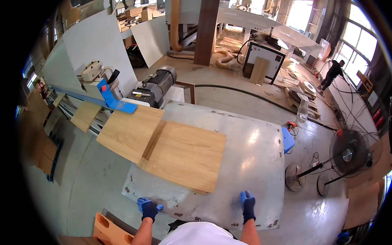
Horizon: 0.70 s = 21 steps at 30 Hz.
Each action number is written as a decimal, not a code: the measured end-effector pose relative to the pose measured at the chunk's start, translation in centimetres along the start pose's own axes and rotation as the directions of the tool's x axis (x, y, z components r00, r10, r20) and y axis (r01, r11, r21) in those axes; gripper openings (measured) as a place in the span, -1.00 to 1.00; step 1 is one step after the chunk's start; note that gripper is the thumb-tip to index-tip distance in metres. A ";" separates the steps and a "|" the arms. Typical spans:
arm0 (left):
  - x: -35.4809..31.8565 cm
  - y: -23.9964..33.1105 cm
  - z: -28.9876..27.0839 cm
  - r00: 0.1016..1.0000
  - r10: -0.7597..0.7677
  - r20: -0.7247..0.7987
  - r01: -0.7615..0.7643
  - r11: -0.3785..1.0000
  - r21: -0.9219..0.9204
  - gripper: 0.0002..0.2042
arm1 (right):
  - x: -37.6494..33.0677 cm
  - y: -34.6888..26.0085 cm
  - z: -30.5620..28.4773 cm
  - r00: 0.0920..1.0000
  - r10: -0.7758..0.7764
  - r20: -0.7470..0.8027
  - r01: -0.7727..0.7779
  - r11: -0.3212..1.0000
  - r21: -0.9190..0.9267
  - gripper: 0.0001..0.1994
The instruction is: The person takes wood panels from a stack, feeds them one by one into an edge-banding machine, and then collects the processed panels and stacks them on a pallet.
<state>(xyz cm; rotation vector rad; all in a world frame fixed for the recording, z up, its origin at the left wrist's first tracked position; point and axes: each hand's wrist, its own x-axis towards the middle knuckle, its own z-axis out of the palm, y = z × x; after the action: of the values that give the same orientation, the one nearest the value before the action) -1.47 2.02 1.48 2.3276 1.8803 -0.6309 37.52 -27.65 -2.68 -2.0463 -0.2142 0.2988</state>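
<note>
Wooden panels [185, 155], scuffed metal table [253, 163]

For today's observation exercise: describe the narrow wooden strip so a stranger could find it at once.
Start at the grey metal table before the person's gloved hands. Two oak-coloured panels lie on it; the narrow wooden strip runs between them, along the right panel's left edge. It alone is slim and darker.

Single head-worn fisheye view looks steeply down and forward from close above the tabletop [253, 163], workshop floor [245, 98] curving beyond.
</note>
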 end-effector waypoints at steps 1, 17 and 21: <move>0.2 0.3 -0.2 1.000 0.008 -0.005 -0.008 1.000 -0.001 0.23 | 0.6 0.0 1.7 0.998 0.000 0.070 -0.018 0.965 0.260 -0.63; 2.5 -1.2 4.4 0.898 0.354 -0.263 -0.343 0.935 0.086 -0.36 | 5.5 -6.0 5.2 0.710 0.365 0.602 -0.697 0.484 0.529 -0.70; 4.0 -3.3 7.8 0.800 0.476 -0.364 -0.503 0.864 0.026 -0.72 | 4.8 -7.7 4.9 0.723 0.350 0.595 -0.682 0.499 0.535 -0.76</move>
<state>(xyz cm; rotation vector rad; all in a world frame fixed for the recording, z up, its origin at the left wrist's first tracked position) -6.04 3.98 -6.45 2.8616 1.2536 -0.0743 40.43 -18.65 1.28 -1.1425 0.2859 1.0514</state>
